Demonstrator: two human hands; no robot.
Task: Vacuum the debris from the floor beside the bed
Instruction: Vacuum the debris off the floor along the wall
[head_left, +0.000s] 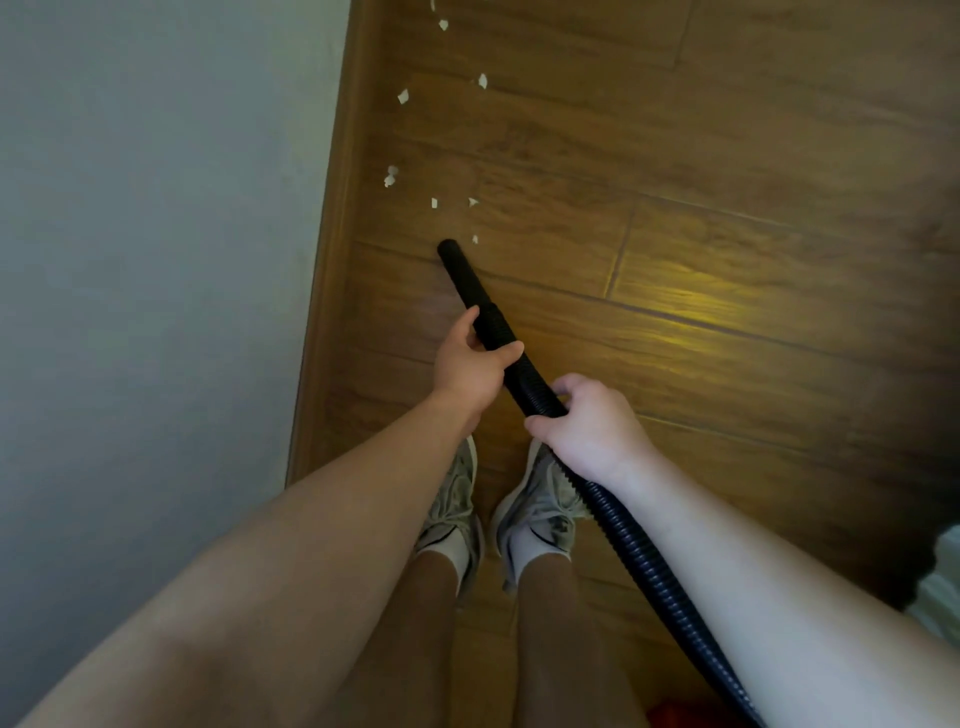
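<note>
A black ribbed vacuum hose (623, 540) runs from the lower right up to its smooth nozzle (457, 265), whose tip rests on the wooden floor (675, 182). My left hand (470, 364) grips the hose just behind the nozzle. My right hand (587, 421) holds it further back. Several small white paper scraps (390, 176) lie scattered along the floor ahead of the nozzle. The closest scrap (474, 239) sits just right of the tip.
A grey-white wall (156, 234) with a wooden skirting board (332, 260) runs along the left. My feet in light sneakers (540, 509) stand below the hands. A pale object (943, 587) shows at the right edge, and something red (675, 714) at the bottom.
</note>
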